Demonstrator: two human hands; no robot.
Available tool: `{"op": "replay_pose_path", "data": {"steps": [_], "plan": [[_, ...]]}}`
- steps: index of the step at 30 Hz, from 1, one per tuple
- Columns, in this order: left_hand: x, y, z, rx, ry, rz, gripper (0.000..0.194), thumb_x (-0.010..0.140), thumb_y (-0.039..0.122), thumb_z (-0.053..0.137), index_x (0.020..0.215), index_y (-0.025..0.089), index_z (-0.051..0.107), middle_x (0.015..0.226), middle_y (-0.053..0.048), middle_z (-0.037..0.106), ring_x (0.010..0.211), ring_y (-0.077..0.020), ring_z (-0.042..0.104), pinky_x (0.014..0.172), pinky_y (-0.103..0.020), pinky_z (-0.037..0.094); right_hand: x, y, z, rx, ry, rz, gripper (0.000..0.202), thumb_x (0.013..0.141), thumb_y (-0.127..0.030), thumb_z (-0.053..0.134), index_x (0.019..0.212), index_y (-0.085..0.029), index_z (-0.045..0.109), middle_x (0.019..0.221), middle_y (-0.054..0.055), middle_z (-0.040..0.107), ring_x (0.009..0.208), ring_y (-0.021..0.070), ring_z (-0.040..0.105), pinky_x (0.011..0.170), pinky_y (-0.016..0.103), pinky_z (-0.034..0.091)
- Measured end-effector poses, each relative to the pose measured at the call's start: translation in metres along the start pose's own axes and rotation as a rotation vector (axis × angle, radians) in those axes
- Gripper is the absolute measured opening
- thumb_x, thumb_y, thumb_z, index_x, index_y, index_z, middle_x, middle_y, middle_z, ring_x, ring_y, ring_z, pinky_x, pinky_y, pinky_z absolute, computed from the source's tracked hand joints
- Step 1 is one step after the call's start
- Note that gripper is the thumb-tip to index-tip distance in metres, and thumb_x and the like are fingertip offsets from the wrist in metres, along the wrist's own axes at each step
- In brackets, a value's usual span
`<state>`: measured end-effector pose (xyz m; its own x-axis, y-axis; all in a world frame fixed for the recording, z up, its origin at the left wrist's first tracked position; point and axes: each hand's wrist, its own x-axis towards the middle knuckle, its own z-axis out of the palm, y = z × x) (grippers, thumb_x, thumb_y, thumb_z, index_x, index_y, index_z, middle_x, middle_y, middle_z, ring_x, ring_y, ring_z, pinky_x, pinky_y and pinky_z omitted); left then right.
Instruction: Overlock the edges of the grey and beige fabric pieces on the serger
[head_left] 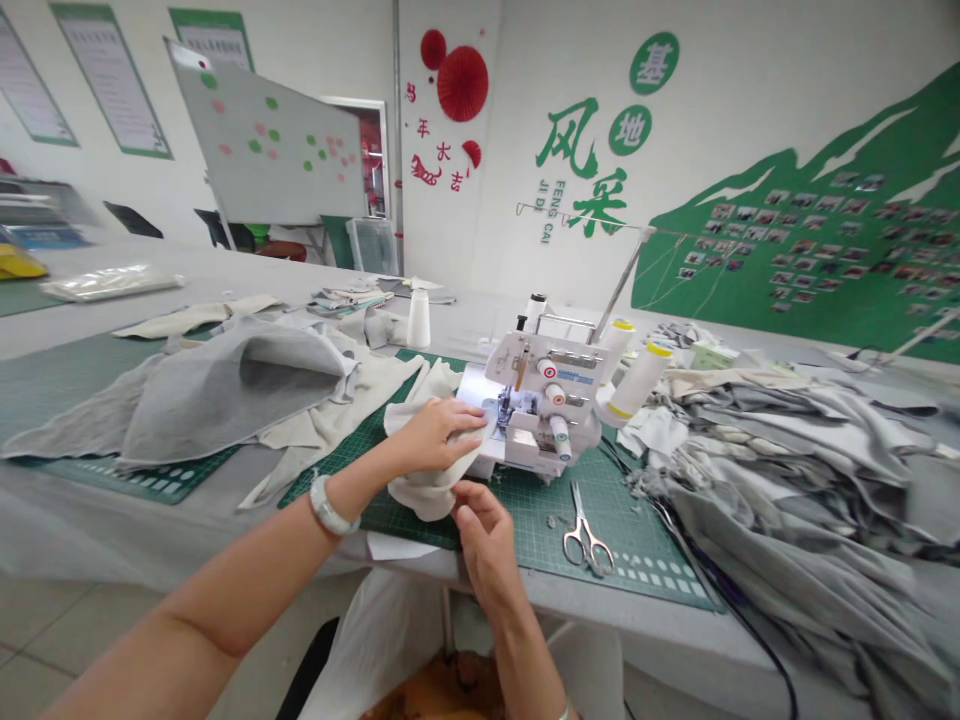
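A white overlock sewing machine (544, 400) stands in front of me with its lamp lit. Cream fabric (427, 495) lies bunched at the left of its needle plate. My left hand (439, 435) rests flat on top of this fabric, fingers stretched toward the presser foot. Lower down, my right hand (484, 530) pinches the near edge of the same fabric between thumb and fingers. A pair of scissors (587, 540) lies on the green cutting mat (525, 510), to the right of my right hand.
Grey and cream cloth (810, 480) is heaped at the right, beside a black cable (750, 640). Grey fabric pieces (225, 390) spread over the table at the left. A white thread cone (419, 318) stands behind the mat, and yellow-topped cones (637, 380) stand by the machine.
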<state>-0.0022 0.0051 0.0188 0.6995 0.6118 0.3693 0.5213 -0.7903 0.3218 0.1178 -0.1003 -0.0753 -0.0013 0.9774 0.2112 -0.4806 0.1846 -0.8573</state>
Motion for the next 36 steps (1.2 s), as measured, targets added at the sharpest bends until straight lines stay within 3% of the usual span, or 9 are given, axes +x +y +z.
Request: {"op": "replay_pose_path", "data": {"steps": [3, 7, 11, 16, 23, 25, 28, 30, 36], "plan": [[-0.006, 0.017, 0.007, 0.137, 0.038, -0.030, 0.039, 0.093, 0.038, 0.050, 0.126, 0.019, 0.060, 0.133, -0.010, 0.059, 0.123, -0.0255, 0.052, 0.105, -0.042, 0.035, -0.003, 0.006, 0.015, 0.219, 0.066, 0.079, 0.040, 0.076, -0.051, 0.070, 0.100, -0.021, 0.063, 0.098, 0.005, 0.071, 0.091, 0.0206, 0.066, 0.080, 0.037, 0.054], [-0.014, 0.032, 0.021, 0.299, 0.060, -0.044, 0.048, 0.097, 0.041, 0.042, 0.137, 0.014, 0.048, 0.142, -0.014, 0.049, 0.131, -0.0272, 0.043, 0.110, -0.045, 0.029, -0.003, 0.002, 0.032, 0.322, 0.142, 0.186, 0.050, 0.068, -0.040, 0.078, 0.110, -0.021, 0.058, 0.111, 0.008, 0.069, 0.101, 0.0236, 0.066, 0.081, 0.037, 0.054], [-0.019, 0.030, 0.021, 0.296, 0.036, -0.020, 0.055, 0.097, 0.046, 0.040, 0.145, 0.017, 0.037, 0.145, -0.012, 0.046, 0.134, -0.0256, 0.039, 0.112, -0.043, 0.026, -0.004, -0.001, 0.035, 0.274, 0.235, 0.196, 0.053, 0.065, -0.029, 0.077, 0.113, -0.021, 0.056, 0.107, 0.006, 0.070, 0.094, 0.0216, 0.068, 0.080, 0.034, 0.054], [-0.021, 0.023, 0.015, 0.185, 0.021, -0.017, 0.054, 0.099, 0.045, 0.037, 0.146, 0.019, 0.036, 0.144, -0.010, 0.046, 0.132, -0.0240, 0.039, 0.111, -0.041, 0.027, -0.008, 0.004, 0.033, 0.184, 0.304, 0.165, 0.049, 0.063, -0.023, 0.068, 0.111, -0.020, 0.059, 0.100, 0.003, 0.071, 0.088, 0.0188, 0.067, 0.078, 0.029, 0.053], [-0.020, 0.017, 0.019, 0.136, 0.018, -0.041, 0.054, 0.097, 0.043, 0.042, 0.145, 0.019, 0.037, 0.143, -0.011, 0.047, 0.131, -0.0245, 0.041, 0.110, -0.042, 0.029, -0.007, 0.010, 0.030, 0.094, 0.322, 0.183, 0.041, 0.078, -0.046, 0.063, 0.108, -0.017, 0.063, 0.101, 0.006, 0.071, 0.097, 0.0218, 0.065, 0.077, 0.031, 0.053], [-0.020, 0.017, 0.019, 0.142, 0.018, -0.045, 0.053, 0.097, 0.043, 0.042, 0.145, 0.018, 0.039, 0.144, -0.011, 0.047, 0.132, -0.0246, 0.041, 0.110, -0.042, 0.029, -0.006, 0.012, 0.027, -0.057, 0.298, 0.154, 0.039, 0.080, -0.043, 0.060, 0.107, -0.015, 0.063, 0.101, 0.007, 0.071, 0.095, 0.0219, 0.064, 0.081, 0.033, 0.051], [-0.019, 0.018, 0.017, 0.150, 0.013, -0.047, 0.052, 0.097, 0.043, 0.042, 0.143, 0.020, 0.041, 0.144, -0.011, 0.047, 0.133, -0.0246, 0.040, 0.110, -0.042, 0.030, -0.010, 0.010, 0.020, -0.328, 0.278, 0.080, 0.031, 0.077, -0.024, 0.055, 0.106, -0.016, 0.063, 0.103, 0.007, 0.069, 0.095, 0.0225, 0.061, 0.087, 0.035, 0.047], [-0.018, 0.021, 0.016, 0.156, 0.007, -0.056, 0.050, 0.098, 0.044, 0.041, 0.142, 0.021, 0.043, 0.145, -0.010, 0.047, 0.133, -0.0246, 0.041, 0.110, -0.042, 0.031, -0.016, 0.003, 0.014, -0.558, 0.239, 0.015, 0.036, 0.070, -0.012, 0.049, 0.104, -0.017, 0.063, 0.101, 0.007, 0.068, 0.095, 0.0236, 0.059, 0.089, 0.036, 0.044], [-0.016, 0.033, 0.019, 0.163, 0.048, -0.132, 0.048, 0.098, 0.044, 0.040, 0.137, 0.018, 0.049, 0.143, -0.010, 0.049, 0.132, -0.0233, 0.043, 0.109, -0.041, 0.032, -0.050, -0.031, -0.006, -1.343, 0.184, -0.051, 0.027, 0.063, -0.003, 0.045, 0.082, -0.020, 0.053, 0.082, 0.007, 0.058, 0.078, 0.0246, 0.057, 0.069, 0.033, 0.042]]}}
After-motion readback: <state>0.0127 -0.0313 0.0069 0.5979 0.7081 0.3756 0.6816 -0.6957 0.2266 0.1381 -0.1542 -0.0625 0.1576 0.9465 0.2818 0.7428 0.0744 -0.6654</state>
